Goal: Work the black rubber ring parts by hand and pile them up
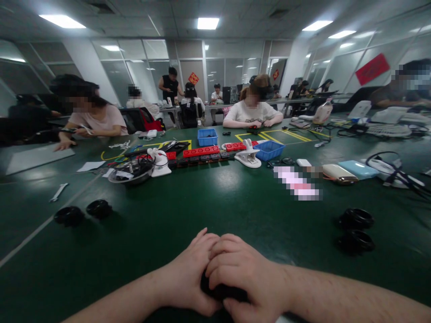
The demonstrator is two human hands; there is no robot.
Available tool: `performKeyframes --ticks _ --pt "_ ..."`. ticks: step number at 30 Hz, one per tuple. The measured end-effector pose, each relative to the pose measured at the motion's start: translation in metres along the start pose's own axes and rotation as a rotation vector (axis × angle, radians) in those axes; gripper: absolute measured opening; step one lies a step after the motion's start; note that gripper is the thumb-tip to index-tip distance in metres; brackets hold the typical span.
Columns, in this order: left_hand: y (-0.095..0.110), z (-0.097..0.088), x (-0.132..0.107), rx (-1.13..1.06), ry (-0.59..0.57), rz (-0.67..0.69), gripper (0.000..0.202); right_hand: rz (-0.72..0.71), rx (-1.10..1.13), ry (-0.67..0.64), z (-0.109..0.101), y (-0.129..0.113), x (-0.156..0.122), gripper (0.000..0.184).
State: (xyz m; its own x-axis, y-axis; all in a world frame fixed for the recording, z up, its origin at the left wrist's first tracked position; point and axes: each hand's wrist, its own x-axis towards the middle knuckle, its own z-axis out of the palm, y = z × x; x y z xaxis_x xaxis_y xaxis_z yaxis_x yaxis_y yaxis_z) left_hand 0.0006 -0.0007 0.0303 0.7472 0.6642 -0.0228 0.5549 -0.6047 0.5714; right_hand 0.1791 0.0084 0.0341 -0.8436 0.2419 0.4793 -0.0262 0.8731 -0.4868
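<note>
Person's own body in view: 2 hands + 2 forearms. L hand [186, 276] is bare, w/ knuckles and finger backs showing. R hand [247, 278] is bare too, looks broader in frame, knuckle creases clear. L forearm [134, 298] is uncovered to the frame edge, smooth-looking. R forearm [336, 291] is also uncovered, w/ fine sparse hairs & small dots along it. White scrap [280, 319] at bottom edge under R hand, poss. clothing; can't tell.

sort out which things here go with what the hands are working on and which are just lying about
In use: left hand and right hand, both closed on the black part; probably the similar left black rings and right black rings.
Lying about: wrench, blue bins, red power strips, bowl of cables.
</note>
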Motion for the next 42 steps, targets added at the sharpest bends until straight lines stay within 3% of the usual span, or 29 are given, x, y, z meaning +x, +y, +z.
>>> performKeyframes --ticks 4,8,11,16,23,28,32,36,39,42 --pt "0.004 0.007 -0.002 0.039 0.065 -0.074 0.080 0.038 -0.016 0.114 -0.003 -0.004 0.002 0.035" --pt "0.008 0.022 -0.006 0.113 0.226 -0.200 0.053 0.140 -0.094 0.127 -0.001 -0.003 -0.001 0.046" --pt "0.009 0.027 -0.009 0.139 0.266 -0.229 0.042 0.203 -0.157 0.077 0.002 0.000 -0.003 0.041" --pt "0.008 0.019 -0.006 0.143 0.227 -0.182 0.042 0.210 -0.161 0.021 0.001 0.001 -0.002 0.023" --pt "0.000 0.003 0.003 0.092 0.092 -0.026 0.049 0.029 -0.027 0.043 -0.003 -0.002 0.002 0.019" --pt "-0.007 0.000 0.003 0.074 0.007 0.009 0.071 -0.072 -0.026 0.090 -0.001 -0.002 0.002 0.019" --pt "-0.005 0.003 -0.003 0.120 0.037 0.014 0.084 -0.057 -0.058 0.124 -0.002 -0.004 0.000 0.020" --pt "0.000 0.013 -0.009 0.161 0.157 -0.054 0.087 0.070 -0.055 0.173 -0.003 -0.005 -0.001 0.036" --pt "0.006 0.021 -0.009 0.205 0.262 -0.100 0.077 0.139 -0.074 0.189 -0.001 -0.004 -0.002 0.044" --pt "0.011 0.023 -0.007 0.220 0.280 -0.150 0.048 0.189 -0.106 0.160 0.002 -0.002 -0.003 0.038"
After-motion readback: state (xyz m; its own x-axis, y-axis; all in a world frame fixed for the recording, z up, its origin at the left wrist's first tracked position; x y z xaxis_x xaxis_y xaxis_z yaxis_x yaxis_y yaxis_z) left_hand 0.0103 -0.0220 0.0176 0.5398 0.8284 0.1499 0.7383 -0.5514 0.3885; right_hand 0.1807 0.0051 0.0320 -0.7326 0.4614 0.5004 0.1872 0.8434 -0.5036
